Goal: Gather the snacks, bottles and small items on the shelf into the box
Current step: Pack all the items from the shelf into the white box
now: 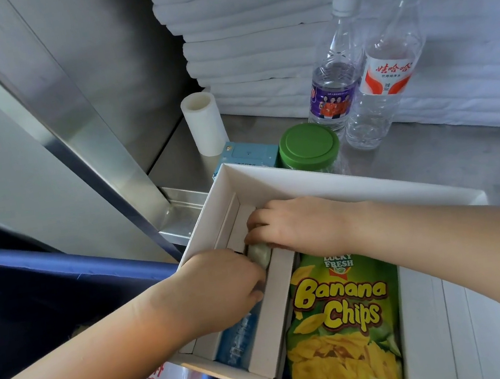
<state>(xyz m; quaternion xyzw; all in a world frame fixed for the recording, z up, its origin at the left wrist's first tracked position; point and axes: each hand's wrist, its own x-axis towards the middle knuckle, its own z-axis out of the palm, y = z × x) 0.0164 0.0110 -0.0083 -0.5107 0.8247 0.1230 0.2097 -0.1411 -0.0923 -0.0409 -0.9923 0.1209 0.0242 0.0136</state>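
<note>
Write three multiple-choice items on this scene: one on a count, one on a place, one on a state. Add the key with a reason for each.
1. How many water bottles stand on the shelf?
A. one
B. two
C. three

2. Where is the Banana Chips bag?
A. on the shelf
B. on the floor
C. in the white box

3. What is the right hand doing?
A. hanging idle
B. gripping a bottle
C. pinching a small pale item in the box

Key:
1 B: two capped bottles stand side by side.
2 C: the bag lies in the box's wide compartment.
3 C: its fingers curl onto the item in the narrow compartment.
</note>
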